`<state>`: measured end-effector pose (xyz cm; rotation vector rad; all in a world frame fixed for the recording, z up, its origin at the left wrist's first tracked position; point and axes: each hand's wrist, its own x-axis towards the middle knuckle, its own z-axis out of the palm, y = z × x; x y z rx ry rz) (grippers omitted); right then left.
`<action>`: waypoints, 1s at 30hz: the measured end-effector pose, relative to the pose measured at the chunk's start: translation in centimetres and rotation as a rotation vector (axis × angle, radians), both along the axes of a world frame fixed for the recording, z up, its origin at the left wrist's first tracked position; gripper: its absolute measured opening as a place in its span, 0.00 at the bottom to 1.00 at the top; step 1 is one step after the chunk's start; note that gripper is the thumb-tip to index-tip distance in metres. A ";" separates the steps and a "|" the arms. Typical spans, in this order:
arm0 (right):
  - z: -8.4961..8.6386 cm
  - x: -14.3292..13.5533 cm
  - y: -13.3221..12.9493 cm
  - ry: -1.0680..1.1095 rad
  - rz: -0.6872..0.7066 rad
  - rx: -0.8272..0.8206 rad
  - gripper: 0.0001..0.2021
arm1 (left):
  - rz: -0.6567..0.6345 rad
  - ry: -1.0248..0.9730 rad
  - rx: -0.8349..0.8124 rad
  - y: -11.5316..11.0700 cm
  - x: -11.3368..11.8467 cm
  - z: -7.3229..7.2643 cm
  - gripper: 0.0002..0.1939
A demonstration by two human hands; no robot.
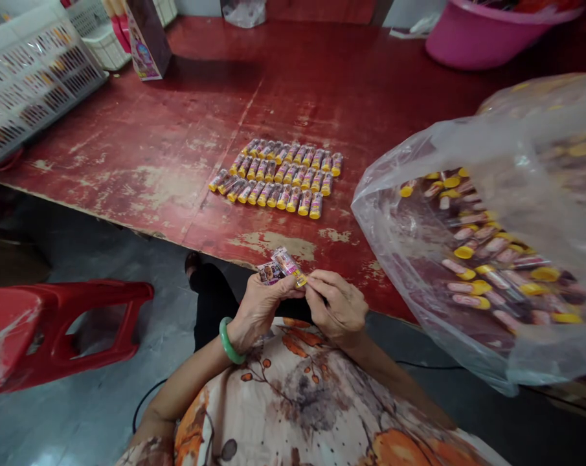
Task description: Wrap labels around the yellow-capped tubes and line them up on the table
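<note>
Left hand [266,299] pinches a yellow-capped tube [287,263] and printed slip [269,274] over the red table's [151,149] near edge, right hand [340,307] bunched at the cap end, grip unclear; likely close fingerwork, next calling for steady hold.

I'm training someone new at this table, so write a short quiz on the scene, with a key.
1. How many rows do the small tubes form on the red table?
2. The clear plastic bag lies: (a) left of these rows, (b) right of them, (c) beyond them?
3. Fill in: the left hand holds a tube with a ____ end.

Key: 1. Three. 2. b. 3. Yellow.
</note>
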<state>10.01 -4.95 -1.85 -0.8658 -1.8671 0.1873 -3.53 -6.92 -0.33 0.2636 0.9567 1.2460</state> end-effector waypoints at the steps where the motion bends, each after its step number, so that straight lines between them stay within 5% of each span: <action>1: -0.1 0.0 0.0 0.009 0.002 -0.012 0.13 | 0.001 -0.001 0.002 0.0 0.0 -0.1 0.15; 8: 0.7 0.3 0.9 -0.034 0.070 -0.017 0.12 | 0.012 0.049 0.000 0.2 -0.3 -0.6 0.16; 15: 1.6 0.2 1.7 0.069 0.190 -0.473 0.12 | -0.023 0.120 0.052 0.5 -0.4 -0.7 0.13; 22: 0.8 0.1 2.2 0.501 0.164 -1.053 0.14 | -0.108 0.144 0.063 0.7 -0.6 0.0 0.15; 26: -0.6 1.5 6.7 0.686 -0.085 -0.956 0.14 | -0.051 0.029 0.025 0.6 -1.0 -0.3 0.17; 30: -3.1 2.6 12.7 0.560 -0.416 -0.730 0.16 | -0.086 -0.016 0.009 0.5 -1.5 -0.8 0.16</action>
